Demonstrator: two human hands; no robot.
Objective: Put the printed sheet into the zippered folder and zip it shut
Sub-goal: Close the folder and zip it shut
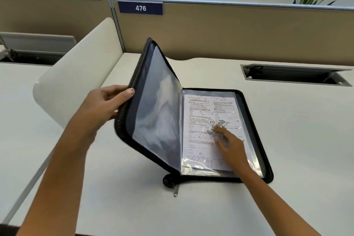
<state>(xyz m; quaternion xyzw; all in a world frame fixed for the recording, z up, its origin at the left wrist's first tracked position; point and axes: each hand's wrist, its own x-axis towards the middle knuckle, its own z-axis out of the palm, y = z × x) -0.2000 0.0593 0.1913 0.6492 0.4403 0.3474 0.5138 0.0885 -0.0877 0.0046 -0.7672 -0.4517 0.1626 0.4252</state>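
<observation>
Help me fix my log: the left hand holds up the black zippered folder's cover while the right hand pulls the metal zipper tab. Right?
No. In the head view the right hand rests its fingers on the printed sheet; the metal zipper tab lies untouched. The left hand holds up the black folder cover.

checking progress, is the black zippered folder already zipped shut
No, the black zippered folder lies open, its cover held up by the left hand.

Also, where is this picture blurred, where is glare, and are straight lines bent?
Head view: the right hand looks smeared at its fingers; pale glare lies on the raised clear sleeve; the printed sheet has small text too soft to read; the partition bows along its top edge.
</observation>
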